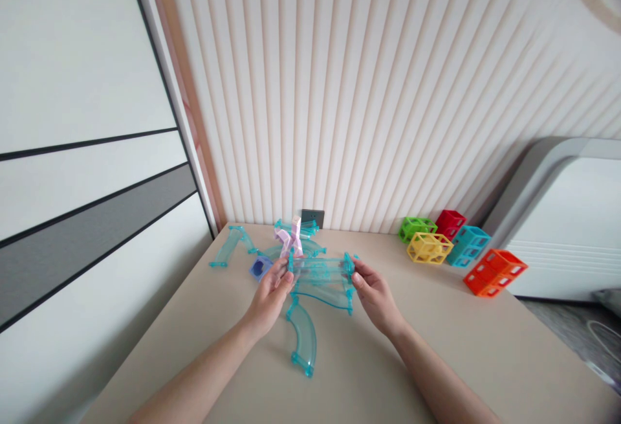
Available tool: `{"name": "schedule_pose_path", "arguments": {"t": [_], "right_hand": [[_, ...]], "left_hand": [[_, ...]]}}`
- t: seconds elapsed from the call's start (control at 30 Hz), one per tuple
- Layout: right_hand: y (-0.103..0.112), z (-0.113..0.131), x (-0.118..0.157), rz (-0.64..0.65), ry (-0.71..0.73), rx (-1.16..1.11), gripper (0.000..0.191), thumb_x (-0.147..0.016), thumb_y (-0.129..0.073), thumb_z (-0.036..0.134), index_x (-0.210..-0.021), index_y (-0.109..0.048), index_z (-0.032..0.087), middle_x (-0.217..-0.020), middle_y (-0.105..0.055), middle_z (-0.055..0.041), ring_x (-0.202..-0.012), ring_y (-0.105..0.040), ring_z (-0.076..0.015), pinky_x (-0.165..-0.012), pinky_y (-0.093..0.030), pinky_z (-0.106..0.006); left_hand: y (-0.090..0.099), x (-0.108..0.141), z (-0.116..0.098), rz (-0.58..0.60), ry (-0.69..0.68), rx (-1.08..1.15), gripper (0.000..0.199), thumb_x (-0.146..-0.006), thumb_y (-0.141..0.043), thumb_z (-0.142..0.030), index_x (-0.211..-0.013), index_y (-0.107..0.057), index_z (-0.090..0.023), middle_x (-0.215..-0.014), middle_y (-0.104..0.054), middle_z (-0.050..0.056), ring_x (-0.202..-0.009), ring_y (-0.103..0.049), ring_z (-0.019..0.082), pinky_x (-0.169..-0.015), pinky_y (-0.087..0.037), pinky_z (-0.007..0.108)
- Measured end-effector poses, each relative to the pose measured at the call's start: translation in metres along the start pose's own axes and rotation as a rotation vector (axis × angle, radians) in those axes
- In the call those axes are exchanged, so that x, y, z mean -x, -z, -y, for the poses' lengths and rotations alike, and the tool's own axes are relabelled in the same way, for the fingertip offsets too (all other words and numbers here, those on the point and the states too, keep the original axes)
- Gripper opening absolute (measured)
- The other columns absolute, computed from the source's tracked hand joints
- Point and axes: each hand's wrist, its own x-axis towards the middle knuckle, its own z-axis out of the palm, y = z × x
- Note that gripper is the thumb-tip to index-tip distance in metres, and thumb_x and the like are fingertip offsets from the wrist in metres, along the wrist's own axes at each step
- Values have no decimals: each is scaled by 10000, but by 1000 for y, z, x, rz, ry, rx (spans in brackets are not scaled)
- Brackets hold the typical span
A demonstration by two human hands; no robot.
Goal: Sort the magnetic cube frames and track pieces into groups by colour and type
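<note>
A straight, see-through teal track piece [320, 268] is held up level between my two hands. My left hand [272, 291] pinches its left end and my right hand [373, 288] grips its right end. Just below it shows another teal track piece [325, 296], slightly bent; I cannot tell whether it touches the held one. Closer to me lies a curved teal track piece [304, 336] on the table. Behind my left hand are a blue-violet block with a round hole [261, 268] and a pale pink branching piece [291, 239] standing upright.
The beige table [369, 372] meets a ribbed wall with a dark socket [313, 217]. More teal track pieces [228, 246] lie at the back left. At the right stand open-frame blocks: green [416, 228], yellow [429, 249], red [450, 223], blue [467, 246] and orange [495, 273].
</note>
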Motion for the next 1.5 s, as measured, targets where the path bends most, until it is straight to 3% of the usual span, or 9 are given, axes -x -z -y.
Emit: {"name": "schedule_pose_path", "arguments": {"t": [0.13,0.4,0.77,0.9,1.03,1.37,1.5], "right_hand": [[-2,0,0,4,0,-20,578,-722,-839,554,-1219,-710,288,-1151,-758,-75,-1079,-678,-295,-1049,-454,-483],[-1,2,-1,-5,23,31,504,-745,-822,553,-1148,-745,260,-1095,-774,-81,-1062,-682,-311,-1036,-472,-486],[2,3,-2,-71,30,-3,501,-712,-853,531,-1126,-753,267,-1080,-784,-80,-1063,-690,-318,-1018,-483,-490],[5,4,-3,-96,17,0,533,-694,-863,537,-1128,-752,248,-1087,-784,-89,-1103,-674,-336,-1006,-492,-498],[6,4,-4,-97,31,-20,495,-703,-869,507,-1115,-758,257,-1094,-786,-77,-1077,-687,-315,-1005,-493,-471],[7,3,-5,-95,37,2,496,-703,-874,492,-1128,-761,263,-1071,-790,-79,-1059,-697,-313,-997,-503,-479],[5,4,-4,-83,43,5,501,-691,-884,488,-1121,-769,259,-1057,-794,-81,-1016,-711,-300,-982,-519,-472]], "left_hand": [[0,0,-3,45,-24,-2,515,-826,-733,-555,-1221,-639,-239,-1284,-687,94,-1187,-648,268,-1074,-487,429],[2,-1,-3,107,-55,-77,493,-865,-692,-546,-1262,-629,-260,-1335,-665,87,-1209,-632,275,-1015,-524,398],[0,3,-10,174,-74,-125,496,-904,-682,-439,-1368,-597,-283,-1469,-570,87,-1358,-522,296,-1126,-431,418],[0,3,-11,151,-86,-185,509,-927,-652,-409,-1412,-557,-286,-1475,-570,73,-1372,-510,271,-1139,-409,399],[5,-1,-7,67,-100,-250,559,-907,-667,-432,-1412,-564,-214,-1425,-614,114,-1305,-570,280,-1053,-485,360],[5,-2,-5,-103,-139,-346,518,-820,-739,-448,-1243,-711,-149,-1175,-762,131,-998,-734,262,-844,-607,331],[2,-2,-8,-157,-161,-359,466,-788,-758,-435,-1152,-759,-143,-1124,-782,126,-993,-747,272,-874,-612,343]]}}
